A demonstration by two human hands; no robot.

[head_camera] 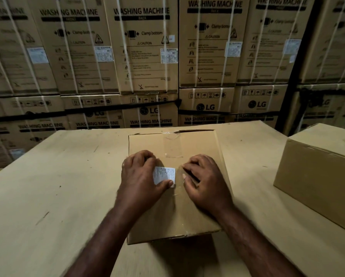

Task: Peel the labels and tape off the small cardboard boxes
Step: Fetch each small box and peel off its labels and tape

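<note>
Sitting in the middle of the wide, pale, scuffed wooden table (58, 186), a small brown cardboard box (199, 144) is lying with its top face up, and both of the person's hands are working on it. The left hand (139, 176) is gripping a small white printed paper label (164, 174) near the centre of the lid, its thumb lying along the label's lower edge and its fingers curling over the upper edge. Just beside it, the right hand (205, 182) is curling its fingertips against a strip of clear glossy tape (173, 146) that is running down the lid's seam from the far edge. I cannot tell whether any tape is caught between those fingers.

A second plain brown cardboard box (315, 176) is standing on the table's right side, well apart from the first. Behind the table, tall brown washing-machine cartons (147, 56) are filling the room like a wall, stacked in two tiers and printed with black lettering, handling symbols and white stickers. Thin white straps (123, 47) are running down their faces, and a black band (107, 108) is crossing the lower row. A dark upright post (295, 76) is rising on the right. The light is falling dim and yellowish.
</note>
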